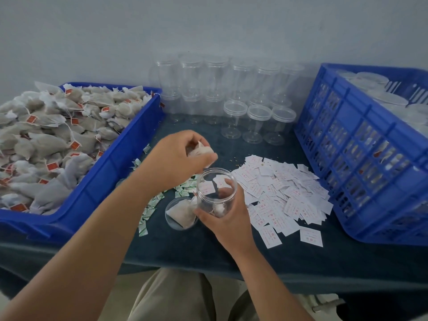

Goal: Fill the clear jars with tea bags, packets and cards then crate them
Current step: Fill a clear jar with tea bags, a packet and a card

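The left hand (176, 158) pinches a tea bag (200, 150) in curled fingers, just above the mouth of a clear jar (208, 198). The right hand (229, 218) grips that jar from below, thumb on its near side, the mouth tilted up toward the camera. A card and some bag material show through the jar's wall, though the fingers behind blur them.

Left of the right thumb, touching the jar, lies a clear round piece (172, 220) with a tea bag in it (lid or second jar, I cannot tell). Green packets (148, 210) are scattered under the left wrist. White cards (289, 198) lie in a loose heap right of the right fingers. Beyond the left knuckles stand empty jars (234, 119) in rows, the rear ones hazy against the wall. A blue bin (104, 167) heaped with tea bags sits far left, cut off by the frame. The blue crate (347, 158) at far right holds lidded jars, also cut off. All rest on a dark table (185, 251).
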Action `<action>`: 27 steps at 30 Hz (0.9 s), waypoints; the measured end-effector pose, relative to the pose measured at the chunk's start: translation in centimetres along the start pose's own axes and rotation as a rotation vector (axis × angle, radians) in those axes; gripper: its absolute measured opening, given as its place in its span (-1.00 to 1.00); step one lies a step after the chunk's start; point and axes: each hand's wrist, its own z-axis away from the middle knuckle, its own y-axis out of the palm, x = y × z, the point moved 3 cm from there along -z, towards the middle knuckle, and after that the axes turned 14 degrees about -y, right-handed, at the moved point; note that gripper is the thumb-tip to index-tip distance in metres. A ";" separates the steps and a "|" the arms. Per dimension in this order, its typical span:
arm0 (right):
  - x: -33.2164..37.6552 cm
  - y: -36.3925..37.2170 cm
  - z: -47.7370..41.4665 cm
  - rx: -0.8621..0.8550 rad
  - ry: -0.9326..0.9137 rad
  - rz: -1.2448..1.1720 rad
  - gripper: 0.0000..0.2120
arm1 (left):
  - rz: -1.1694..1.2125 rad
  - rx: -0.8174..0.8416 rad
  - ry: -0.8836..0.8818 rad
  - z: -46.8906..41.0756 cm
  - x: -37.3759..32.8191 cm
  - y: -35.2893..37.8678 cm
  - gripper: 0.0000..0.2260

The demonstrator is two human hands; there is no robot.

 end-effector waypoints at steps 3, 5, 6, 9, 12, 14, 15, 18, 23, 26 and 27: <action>-0.2 0.1 0.0 0.003 -0.005 -0.002 -0.12 | -0.005 0.117 0.051 0.2 -0.9 -0.9 -0.94; -0.3 0.1 0.0 -0.002 0.002 -0.011 -0.12 | -0.204 0.132 0.118 0.1 -1.3 -0.3 -0.90; -0.2 0.2 0.0 -0.006 0.006 -0.014 -0.12 | -0.310 0.134 0.119 0.1 -1.3 0.3 -0.82; -0.2 0.1 0.0 -0.010 0.018 -0.024 -0.12 | -0.553 0.194 0.069 -0.1 -0.6 2.4 -0.60; 0.0 0.2 0.0 -0.023 0.022 -0.050 -0.14 | -0.258 0.096 0.040 -0.4 -0.1 2.1 -0.71; 0.1 0.2 0.0 -0.043 0.019 -0.038 -0.14 | -0.055 -0.136 -0.004 -0.8 1.2 0.6 -0.80; 0.1 0.3 0.0 -0.044 0.022 -0.040 -0.12 | -0.111 -0.185 -0.051 -1.0 2.3 0.2 -0.81; -0.3 0.2 0.2 -0.030 0.034 -0.053 -0.07 | -0.645 0.080 -0.250 -1.0 6.6 1.9 -0.73; -0.4 0.3 0.1 -0.020 0.029 -0.046 -0.06 | -0.725 0.189 -0.300 0.2 9.8 4.6 -0.42; -0.5 0.3 0.3 -0.019 0.037 -0.049 -0.06 | -0.642 0.151 -0.266 0.7 9.7 4.8 -0.53; -0.5 0.3 0.3 -0.018 0.036 -0.052 -0.06 | -0.602 0.126 -0.255 0.7 9.5 4.5 -0.67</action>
